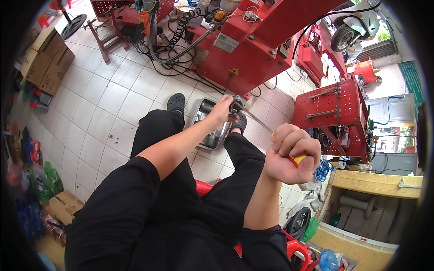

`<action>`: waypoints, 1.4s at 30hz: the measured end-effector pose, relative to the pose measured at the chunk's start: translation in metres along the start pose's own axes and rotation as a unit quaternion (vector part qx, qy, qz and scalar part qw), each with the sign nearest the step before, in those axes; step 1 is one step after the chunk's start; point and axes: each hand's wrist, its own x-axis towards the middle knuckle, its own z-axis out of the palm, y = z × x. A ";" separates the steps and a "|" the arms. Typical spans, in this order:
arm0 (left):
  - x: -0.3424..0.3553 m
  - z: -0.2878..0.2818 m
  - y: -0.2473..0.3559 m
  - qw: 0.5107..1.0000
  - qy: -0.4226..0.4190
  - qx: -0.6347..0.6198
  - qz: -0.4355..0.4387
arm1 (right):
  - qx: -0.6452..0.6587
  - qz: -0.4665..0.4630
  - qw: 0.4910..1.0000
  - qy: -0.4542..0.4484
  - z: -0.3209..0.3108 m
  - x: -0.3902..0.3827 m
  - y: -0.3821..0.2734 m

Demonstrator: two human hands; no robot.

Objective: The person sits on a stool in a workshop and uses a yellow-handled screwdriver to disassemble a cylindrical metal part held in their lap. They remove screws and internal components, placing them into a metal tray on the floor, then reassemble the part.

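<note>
My right hand point(289, 151) is wrapped round the yellow and red handle of a screwdriver point(259, 121). Its long thin shaft slants away to the far left, and the tip meets a small metal part point(236, 105). Closed round that part is my left hand point(220, 111), which partly hides it; its exact kind is not clear. Below the left hand, a shiny metal tray point(209, 147) lies on the floor between my feet. What is in the tray is partly covered by my hand and arm.
A large red machine point(244, 54) stands just ahead, with black cables and hoses on the tiled floor point(97, 113). A red perforated bench point(327, 106) holding wrenches is at the right. Cardboard boxes point(49, 63) are at the left. I sit on a red plastic stool point(296, 247).
</note>
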 end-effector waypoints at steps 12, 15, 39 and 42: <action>-0.004 -0.001 0.014 0.985 -0.046 0.161 -0.050 | 0.060 0.112 0.984 -0.121 -0.011 0.022 -0.010; -0.006 0.000 0.016 0.980 -0.042 0.178 -0.074 | 0.057 0.125 0.980 -0.142 -0.009 0.023 -0.009; 0.006 -0.013 0.000 0.989 -0.011 0.134 -0.061 | -0.035 0.010 0.996 0.075 0.006 0.010 0.014; 0.011 -0.023 0.001 0.986 0.059 0.142 -0.060 | -0.020 -0.021 0.999 0.045 -0.002 0.013 0.005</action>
